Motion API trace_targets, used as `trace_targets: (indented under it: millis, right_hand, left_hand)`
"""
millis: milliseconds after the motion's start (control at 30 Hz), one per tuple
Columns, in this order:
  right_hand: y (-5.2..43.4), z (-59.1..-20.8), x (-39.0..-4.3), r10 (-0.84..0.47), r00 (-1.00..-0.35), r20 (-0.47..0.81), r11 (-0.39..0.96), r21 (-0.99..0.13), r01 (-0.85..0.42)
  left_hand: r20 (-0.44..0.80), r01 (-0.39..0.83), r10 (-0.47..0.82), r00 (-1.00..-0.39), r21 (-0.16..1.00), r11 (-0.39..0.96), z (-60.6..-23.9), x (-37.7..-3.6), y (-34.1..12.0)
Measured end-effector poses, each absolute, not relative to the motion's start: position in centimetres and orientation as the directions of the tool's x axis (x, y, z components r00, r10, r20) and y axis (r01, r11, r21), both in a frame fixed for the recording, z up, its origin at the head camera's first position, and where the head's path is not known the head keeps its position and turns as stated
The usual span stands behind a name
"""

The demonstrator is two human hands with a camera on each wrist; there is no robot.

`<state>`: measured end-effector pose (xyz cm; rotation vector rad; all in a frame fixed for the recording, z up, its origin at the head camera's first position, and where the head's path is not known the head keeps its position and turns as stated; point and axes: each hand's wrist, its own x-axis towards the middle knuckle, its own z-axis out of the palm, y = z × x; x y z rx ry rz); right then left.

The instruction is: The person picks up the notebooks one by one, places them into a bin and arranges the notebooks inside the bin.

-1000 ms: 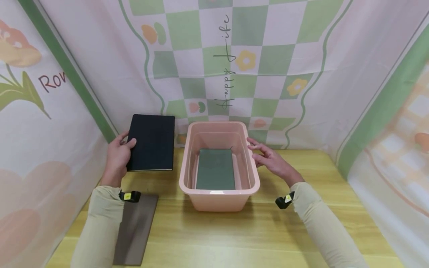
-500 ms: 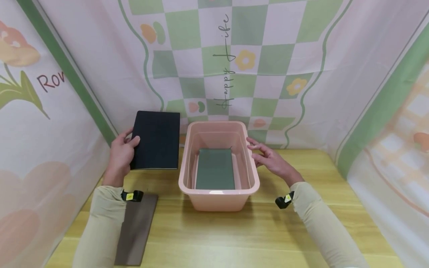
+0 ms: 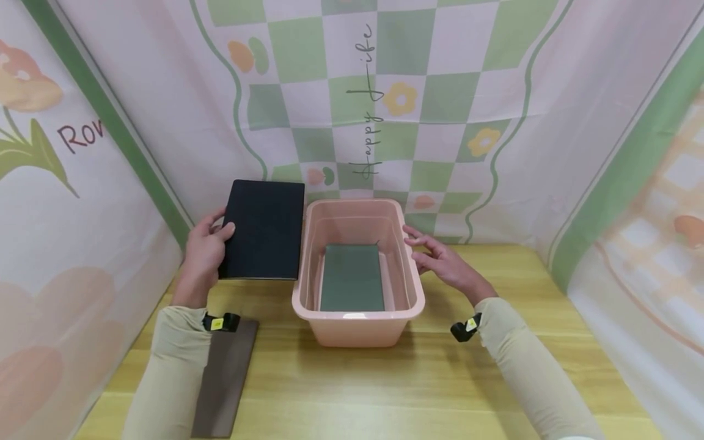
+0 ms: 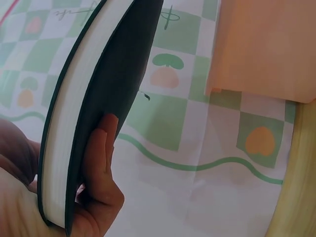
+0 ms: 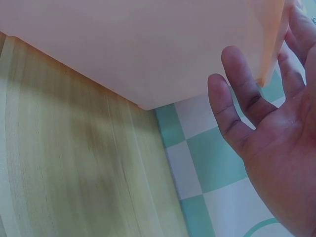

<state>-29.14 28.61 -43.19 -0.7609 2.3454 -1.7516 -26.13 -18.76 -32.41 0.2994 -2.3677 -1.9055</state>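
Observation:
My left hand (image 3: 206, 253) grips a black hardcover notebook (image 3: 264, 231) by its left edge, thumb on the front cover and fingers behind. In the left wrist view the white page block of the notebook (image 4: 74, 103) shows between dark covers. The notebook is held up at the left of a pink plastic bin (image 3: 354, 333), its right edge overlapping the bin's left rim in the head view. Inside the bin lies a green book (image 3: 353, 278). At the bin's right rim, my right hand (image 3: 442, 261) has its fingers spread and relaxed, fingertips right at the wall.
A flat brown book or board (image 3: 225, 379) lies on the wooden table (image 3: 352, 391) at the left, partly under my left forearm. Close behind the bin hangs a green-and-white checkered curtain (image 3: 352, 110), with more printed cloth on both sides.
The left hand has carried the black notebook to the right and slightly up, up to the bin's left rim. The right hand stays at the bin's right side.

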Motion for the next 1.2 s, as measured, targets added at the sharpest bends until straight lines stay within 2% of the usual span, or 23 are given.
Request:
trace_targets:
  millis: [400, 733, 1200]
  right_hand:
    - [28.6, -43.3, -29.1, -0.464, -0.862, 0.201, 0.195, -0.927, -0.321]
    - [28.6, -43.3, -29.1, -0.472, -0.855, 0.216, 0.173, -0.928, -0.330]
    - [28.7, -43.4, -29.1, -0.465, -0.864, 0.193, 0.193, -0.930, -0.312]
  left_hand:
    - [-0.071, -0.112, -0.198, -0.978, 0.972, 0.205, -31.9, -26.2, -17.6]
    - [-0.023, -0.070, -0.173, -0.985, 0.960, 0.272, -31.4, -26.3, -16.2]
    - [0.000, -0.034, -0.121, -0.993, 0.961, 0.276, -31.0, -27.1, -14.6]
